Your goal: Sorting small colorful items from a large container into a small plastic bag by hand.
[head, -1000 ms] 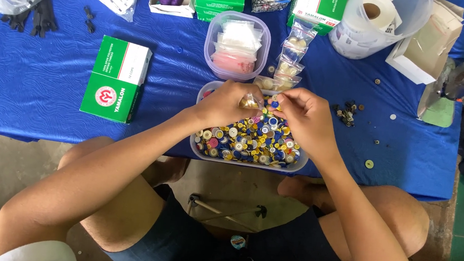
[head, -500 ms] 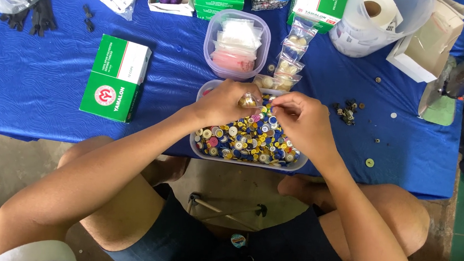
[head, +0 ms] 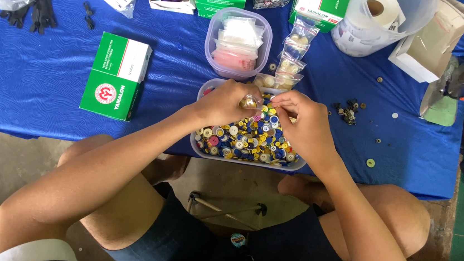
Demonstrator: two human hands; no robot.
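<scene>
Left hand: the left hand (head: 224, 103) hovers over the clear plastic tub of mixed coloured buttons (head: 245, 137), its fingers (head: 241, 99) pinched on a small clear bag of pale buttons (head: 250, 101).
Right hand: the right hand (head: 304, 123) sits just beside it over the same tub, fingers (head: 282, 100) curled tight near the bag; I cannot tell what they grip.
Tub: at the front edge of the blue-clothed bench (head: 45, 86).
Behind: a round clear tub of small packets (head: 238, 42) and a row of filled little bags (head: 289, 65).
Left side: a green and white carton (head: 116, 75).
Right side: loose dark buttons (head: 348, 109).
</scene>
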